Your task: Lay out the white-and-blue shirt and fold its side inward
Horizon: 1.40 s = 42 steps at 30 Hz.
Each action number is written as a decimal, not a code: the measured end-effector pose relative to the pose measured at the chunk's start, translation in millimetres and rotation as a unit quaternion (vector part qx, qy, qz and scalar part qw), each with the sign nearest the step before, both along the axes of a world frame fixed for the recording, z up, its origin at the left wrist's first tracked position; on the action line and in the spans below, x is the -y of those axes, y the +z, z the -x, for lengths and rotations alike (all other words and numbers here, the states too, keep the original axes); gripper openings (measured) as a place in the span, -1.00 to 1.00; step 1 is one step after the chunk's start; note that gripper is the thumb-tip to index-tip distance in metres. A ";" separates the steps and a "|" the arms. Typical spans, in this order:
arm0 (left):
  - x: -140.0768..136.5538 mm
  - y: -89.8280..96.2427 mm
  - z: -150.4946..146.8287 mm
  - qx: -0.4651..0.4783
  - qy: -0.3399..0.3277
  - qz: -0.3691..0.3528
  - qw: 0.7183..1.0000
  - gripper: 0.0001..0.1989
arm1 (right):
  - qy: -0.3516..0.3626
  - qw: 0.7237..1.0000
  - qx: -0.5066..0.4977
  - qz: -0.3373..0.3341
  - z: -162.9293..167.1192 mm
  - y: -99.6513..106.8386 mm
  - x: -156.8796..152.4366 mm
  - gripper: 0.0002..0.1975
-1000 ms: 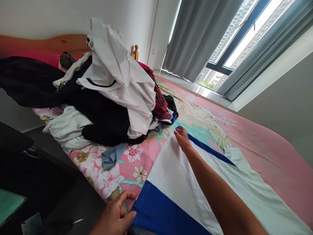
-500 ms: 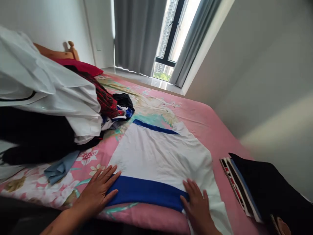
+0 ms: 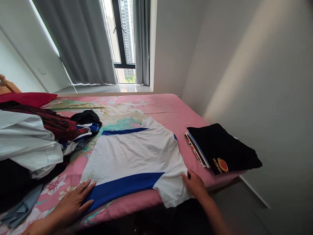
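A white T-shirt [image 3: 132, 153] with blue side panels lies spread on the bed, its hem to the left and its collar end to the right. My left hand [image 3: 75, 197] rests flat with fingers stretched on the near hem corner, partly over the blue panel [image 3: 124, 187]. At the right end, my right hand [image 3: 194, 184] is closed at the shirt's edge beside the near sleeve [image 3: 171, 195], thumb and fingers drawn together on the white cloth. The sleeve hangs over the bed's near edge.
A folded stack with a black garment [image 3: 220, 147] on top sits at the bed's right end. Left lies a heap of clothes with a white garment [image 3: 26, 137], a red plaid piece [image 3: 56, 122] and grey-blue cloth [image 3: 23, 205]. Pink floral bedding [image 3: 166, 104] covers the bed.
The view has turned to the right. My right hand has moved from lying spread on the blue panel to the shirt's right edge and closed there. My left hand stays on the hem.
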State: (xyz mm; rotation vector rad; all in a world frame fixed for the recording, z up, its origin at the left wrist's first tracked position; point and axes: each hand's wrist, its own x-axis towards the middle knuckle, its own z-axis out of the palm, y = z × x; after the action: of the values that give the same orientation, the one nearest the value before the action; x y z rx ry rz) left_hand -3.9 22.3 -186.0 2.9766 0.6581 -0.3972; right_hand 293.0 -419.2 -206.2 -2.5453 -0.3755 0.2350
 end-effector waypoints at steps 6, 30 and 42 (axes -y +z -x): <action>70.6 71.4 -72.7 0.017 -0.111 0.118 0.987 -0.54 | -0.024 0.981 -0.107 -0.161 17.5 -19.9 17.1 -0.62; 296.5 23.3 -285.7 0.110 -0.024 0.237 0.965 -0.81 | 0.100 0.916 -0.155 -0.357 40.1 6.8 10.0 -0.64; 257.6 -26.2 -255.4 0.240 0.174 0.728 0.619 -0.80 | -0.035 0.732 -0.323 -0.599 -139.9 1.1 -83.7 -0.76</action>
State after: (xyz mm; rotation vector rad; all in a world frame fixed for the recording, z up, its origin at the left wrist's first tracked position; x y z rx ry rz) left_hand 251.5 -235.3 -212.2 1.2190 0.4254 0.0058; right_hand 432.9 -335.4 -205.1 -1.0768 -0.0697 0.5896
